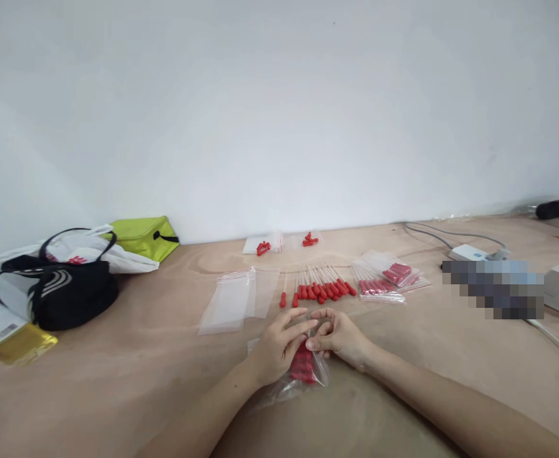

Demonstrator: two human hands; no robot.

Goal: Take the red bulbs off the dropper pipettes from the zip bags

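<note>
Left forearm (212, 410) and right forearm (437, 388) converge from 8 and 4 o'clock on a clear bag of red pieces (303, 369); the left hand (279, 346), fingers bent and partly spread, grasps the bag's upper part, the right hand (340, 337) pinches it between curled fingers and thumb; loose red-tipped sticks (321, 291) lie at 12 o'clock from it

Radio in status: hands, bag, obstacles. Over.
Left hand, right hand: both on plastic bag. Red bulbs inside. Loose red-ended droppers beyond; no obstruction seen.
</note>
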